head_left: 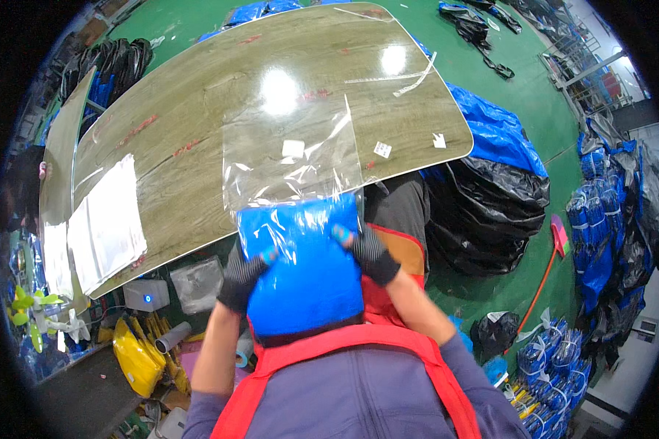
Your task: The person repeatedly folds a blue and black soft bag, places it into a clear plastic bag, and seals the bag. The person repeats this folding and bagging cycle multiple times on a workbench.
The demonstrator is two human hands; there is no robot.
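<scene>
A folded blue plastic sheet [307, 282] lies against my front, reaching up to the near edge of the table. Its far end sits inside a clear plastic bag [293, 172] that lies flat across the tabletop. I wear dark striped gloves. My left hand [244, 276] grips the left side of the sheet, thumb on top. On the right side my right hand [372, 253] holds it the same way, a little farther up. The fingers underneath are hidden. Whether each hand also pinches the bag's mouth is hard to make out.
The wood-patterned table [190, 110] carries white sheets [110, 219], small labels and clear strips. A black and blue bundle [483, 212] stands right of it. Yellow packets [138, 358], a small green fan [33, 311] and a white box [146, 295] are at lower left. Blue packs [553, 366] lie lower right.
</scene>
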